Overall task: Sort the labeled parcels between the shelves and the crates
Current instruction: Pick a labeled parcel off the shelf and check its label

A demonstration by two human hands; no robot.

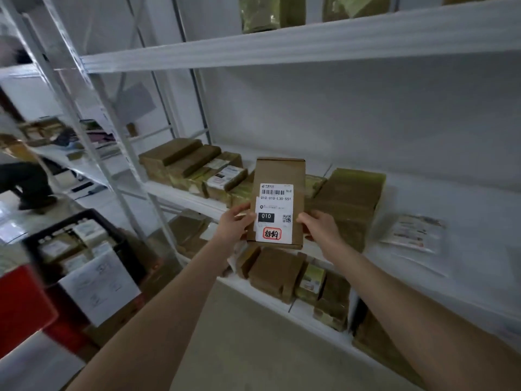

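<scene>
Left hand clamped on the lower left edge of a brown cardboard parcel, thumb across the front, fingers curled behind. Right hand gripping the lower right edge the same way. Parcel held upright between the two, in the air in front of the middle shelf, white label facing the camera: barcode on top, "010" in a black box, red-framed stamp at the bottom. Behind it, rows of brown parcels lined up on that shelf, a taller stack just right of the held one, a flat white mailer lying further right. More boxes on the shelf edge just under the hands. Off to the left, a black crate filled with labeled packets, a red crate beside it.
</scene>
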